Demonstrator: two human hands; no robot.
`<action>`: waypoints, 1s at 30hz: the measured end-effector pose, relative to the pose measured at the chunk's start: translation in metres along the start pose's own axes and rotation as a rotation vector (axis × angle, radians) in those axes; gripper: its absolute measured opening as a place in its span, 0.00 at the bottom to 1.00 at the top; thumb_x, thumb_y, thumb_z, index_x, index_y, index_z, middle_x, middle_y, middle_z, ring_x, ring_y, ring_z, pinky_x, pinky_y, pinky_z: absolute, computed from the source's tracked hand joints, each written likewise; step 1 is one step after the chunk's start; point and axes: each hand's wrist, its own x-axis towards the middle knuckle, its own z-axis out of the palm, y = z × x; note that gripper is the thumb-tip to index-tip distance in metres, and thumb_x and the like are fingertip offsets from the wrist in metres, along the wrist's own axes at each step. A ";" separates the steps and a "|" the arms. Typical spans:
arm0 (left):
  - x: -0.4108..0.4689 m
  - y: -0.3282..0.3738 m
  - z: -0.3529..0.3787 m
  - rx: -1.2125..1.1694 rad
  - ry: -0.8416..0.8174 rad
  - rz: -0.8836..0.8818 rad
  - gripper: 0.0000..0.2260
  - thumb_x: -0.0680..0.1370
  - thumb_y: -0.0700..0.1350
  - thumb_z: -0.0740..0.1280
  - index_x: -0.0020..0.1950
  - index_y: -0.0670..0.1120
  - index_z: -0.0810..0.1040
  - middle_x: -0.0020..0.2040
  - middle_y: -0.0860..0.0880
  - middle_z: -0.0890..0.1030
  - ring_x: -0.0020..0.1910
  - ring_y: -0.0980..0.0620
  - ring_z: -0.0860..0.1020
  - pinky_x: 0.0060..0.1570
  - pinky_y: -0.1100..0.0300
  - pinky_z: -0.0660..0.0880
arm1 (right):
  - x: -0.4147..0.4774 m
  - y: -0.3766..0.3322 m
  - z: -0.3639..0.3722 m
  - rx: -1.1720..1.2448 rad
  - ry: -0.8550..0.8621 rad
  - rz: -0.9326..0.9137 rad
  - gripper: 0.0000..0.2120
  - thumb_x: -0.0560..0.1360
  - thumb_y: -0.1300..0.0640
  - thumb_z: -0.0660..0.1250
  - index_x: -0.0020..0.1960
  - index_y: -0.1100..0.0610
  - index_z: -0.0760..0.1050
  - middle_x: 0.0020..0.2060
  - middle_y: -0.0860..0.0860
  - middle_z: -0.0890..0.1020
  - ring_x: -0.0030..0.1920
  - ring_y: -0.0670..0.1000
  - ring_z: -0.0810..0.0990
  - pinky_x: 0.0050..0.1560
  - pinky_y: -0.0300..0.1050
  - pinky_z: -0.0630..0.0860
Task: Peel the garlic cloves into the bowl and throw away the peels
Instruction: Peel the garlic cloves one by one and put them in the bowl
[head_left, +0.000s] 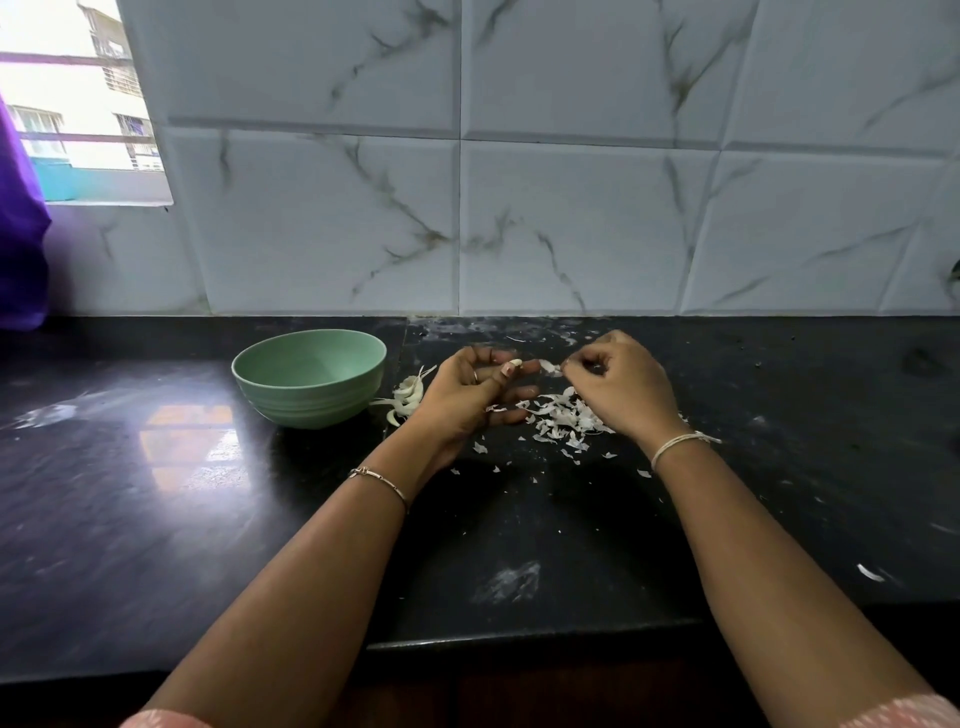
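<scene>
We see the left hand (470, 397) curled, pinching a garlic clove (514, 363) between thumb and fingertips, while the right hand (621, 387), close on its right, has its fingers bunched and pinches a strip of peel (550, 368) just beside the clove. Below and between the two hands we find a heap of loose peels (566, 420) on the black counter (156, 493), part of it hidden under the right hand. The green bowl (311, 402) stands just left of the left hand, with a curl of thicker skins (408, 397) between them.
</scene>
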 end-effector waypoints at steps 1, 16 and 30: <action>0.000 0.000 0.000 0.005 -0.003 -0.003 0.05 0.81 0.40 0.63 0.56 0.41 0.71 0.48 0.46 0.85 0.42 0.50 0.84 0.41 0.56 0.81 | 0.001 0.003 0.000 -0.060 -0.020 0.004 0.08 0.75 0.48 0.68 0.46 0.49 0.83 0.47 0.46 0.76 0.49 0.48 0.76 0.51 0.45 0.73; -0.003 0.002 0.000 0.097 0.109 0.017 0.05 0.75 0.33 0.70 0.47 0.41 0.79 0.32 0.51 0.80 0.30 0.58 0.79 0.29 0.64 0.78 | 0.000 -0.008 0.008 0.726 -0.202 0.051 0.05 0.78 0.61 0.66 0.52 0.59 0.79 0.42 0.53 0.84 0.39 0.47 0.82 0.38 0.37 0.78; -0.004 0.006 -0.004 0.308 0.155 0.134 0.03 0.76 0.37 0.71 0.45 0.44 0.79 0.39 0.47 0.79 0.34 0.54 0.77 0.31 0.60 0.79 | -0.001 -0.004 0.017 0.678 -0.143 0.084 0.02 0.74 0.61 0.73 0.43 0.57 0.80 0.37 0.51 0.82 0.37 0.47 0.79 0.38 0.36 0.76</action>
